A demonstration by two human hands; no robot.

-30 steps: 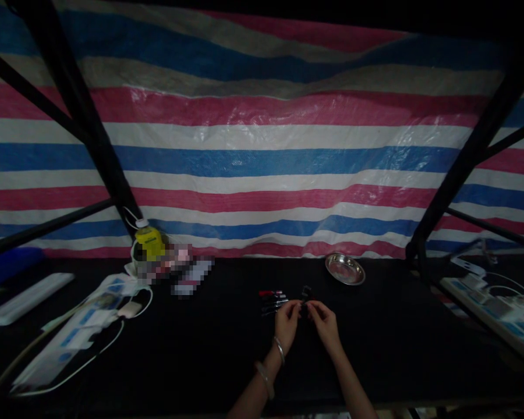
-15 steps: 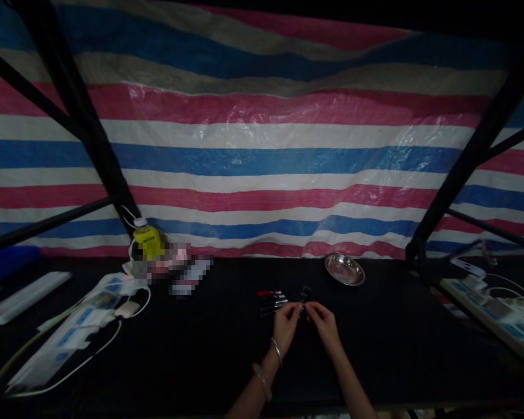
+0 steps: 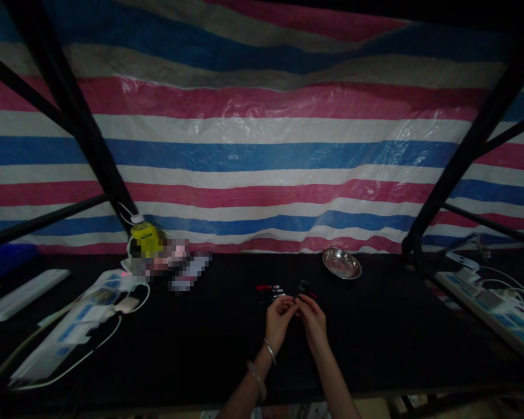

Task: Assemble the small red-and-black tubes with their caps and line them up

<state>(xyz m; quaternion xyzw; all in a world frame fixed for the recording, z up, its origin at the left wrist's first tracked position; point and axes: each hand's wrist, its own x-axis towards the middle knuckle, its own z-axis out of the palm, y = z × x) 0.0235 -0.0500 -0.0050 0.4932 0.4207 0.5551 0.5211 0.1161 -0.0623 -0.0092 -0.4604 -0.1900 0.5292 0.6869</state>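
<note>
Striped tarpaulin (image 3: 262, 151) in red, white and blue hangs as the backdrop beyond both hands, crossed by black frame bars (image 3: 76, 125). Below it runs the black-covered bench (image 3: 375, 343); lighting is dim, so detail is poor.

Far to the left of the left hand: a white power strip with cables (image 3: 70, 331), and beyond it a yellow bottle (image 3: 145, 237) against the tarpaulin. Far to the right of the right hand: a second power strip (image 3: 489, 302) with plugs seated. Ahead and just right of the right hand: a shallow metal dish (image 3: 342, 263), well apart from the fingers, probably set there as a catch tray within reach.

Just ahead and left of the left hand: a row of pens (image 3: 269, 292), red and dark, lying parallel on the bench, likely laid out for easy picking.

Left hand (image 3: 278, 317), bracelets on the wrist, and right hand (image 3: 312, 319) meet fingertip to fingertip above the bench. Both are closed in a pinch on a small dark clip-like part (image 3: 303, 290) that rises just beyond the fingertips; its exact form cannot be made out. Two-handed pinch suggests fine work needing one side steadied.
</note>
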